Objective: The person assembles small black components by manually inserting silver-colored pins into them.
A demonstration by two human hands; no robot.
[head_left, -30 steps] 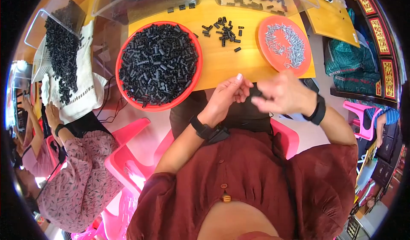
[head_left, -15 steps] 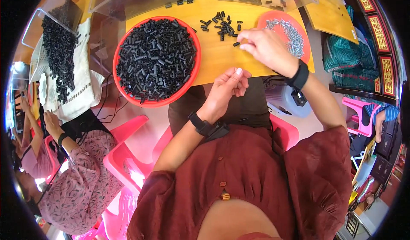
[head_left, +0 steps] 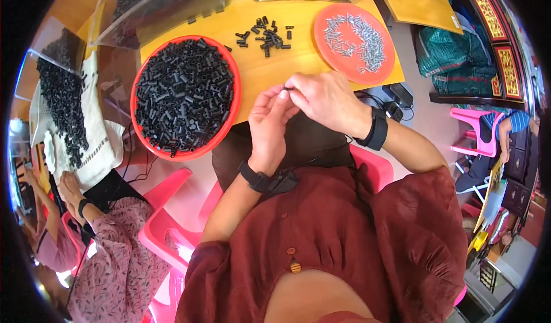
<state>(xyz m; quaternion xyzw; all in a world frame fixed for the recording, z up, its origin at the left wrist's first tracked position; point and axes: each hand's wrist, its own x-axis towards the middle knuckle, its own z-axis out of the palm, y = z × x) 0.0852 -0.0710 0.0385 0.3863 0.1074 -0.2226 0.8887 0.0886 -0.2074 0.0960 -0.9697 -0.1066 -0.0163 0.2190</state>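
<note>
My right hand and my left hand meet over the table's near edge, fingertips together. A small black plastic tube piece shows only in part between the fingertips, pinched by the right hand. My left hand's fingers are closed against the same spot; what they hold is hidden. Left of the hands stands a red basin heaped with short black plastic tubes. Beyond the hands lies a loose group of the same tubes. At the right, a red plate carries small silvery screw-like parts.
Clear plastic bins of black parts stand along the table's far side. On the left, more black parts lie on a white towel by a co-worker's hand. Pink chairs and green sacks stand around.
My right hand has come back from the loose tubes to my left hand, with a black tube piece in its fingers. My left hand has risen to meet it; the view has shifted.
</note>
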